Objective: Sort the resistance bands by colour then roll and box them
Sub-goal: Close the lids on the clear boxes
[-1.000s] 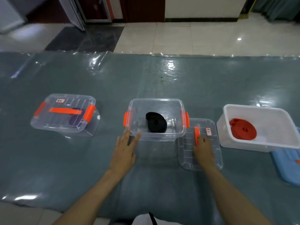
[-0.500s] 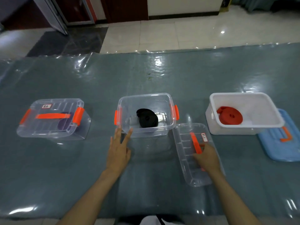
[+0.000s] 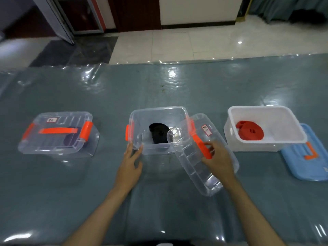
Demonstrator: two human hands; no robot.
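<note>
A rolled black band (image 3: 158,133) lies in the open clear box (image 3: 160,112) at the table's middle. My left hand (image 3: 130,162) rests with straight fingers against that box's near left corner. My right hand (image 3: 217,158) grips the orange handle of the clear lid (image 3: 193,157), which is lifted and tilted, its far end over the box's right rim. A rolled red band (image 3: 249,133) sits in the white box (image 3: 284,110) to the right. On the left, a closed clear box (image 3: 56,134) with orange clips holds a dark purple band.
A blue lid (image 3: 308,157) with an orange handle lies flat beside the white box at the right edge. Shiny plastic sheeting covers the grey-green table (image 3: 177,201). Tiled floor and a doorway lie beyond the far edge.
My right hand has raised the clear lid off the table and swung it toward the middle box. My left hand stays at the box's corner. The view has shifted closer.
</note>
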